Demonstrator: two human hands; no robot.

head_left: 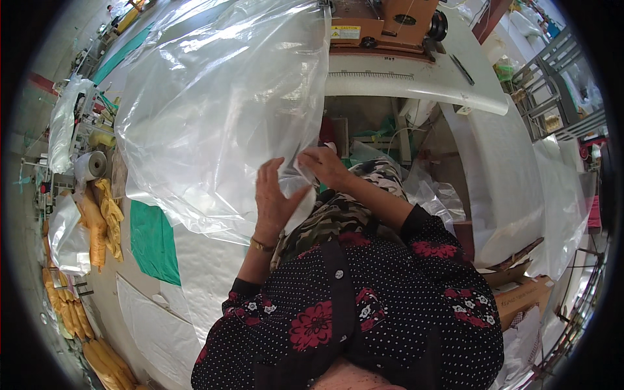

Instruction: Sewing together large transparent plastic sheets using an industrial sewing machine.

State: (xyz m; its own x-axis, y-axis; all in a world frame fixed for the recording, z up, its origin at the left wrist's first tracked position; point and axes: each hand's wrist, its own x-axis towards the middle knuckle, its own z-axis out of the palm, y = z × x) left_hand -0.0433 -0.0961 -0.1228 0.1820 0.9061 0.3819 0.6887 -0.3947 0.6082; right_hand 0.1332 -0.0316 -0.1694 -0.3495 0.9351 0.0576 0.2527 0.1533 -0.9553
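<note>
A large sheet of clear plastic film (221,110) spreads over the work table and hangs down toward my lap. My right hand (325,168) has its fingers bent together at the film's right edge, pinching it. Just left of it, my left hand (274,200) is raised against the near part of the film, thumb and fingers spread apart, not closed on anything. Beyond the hands stands a brown sewing-type machine (390,25), next to the film's far right corner.
A ruler scale (370,75) runs along the white table edge. A slim dark tool (462,69) lies right of the machine. Green sheeting (155,242) and yellow bundles (97,221) are at left. A cardboard box (525,300) stands at lower right.
</note>
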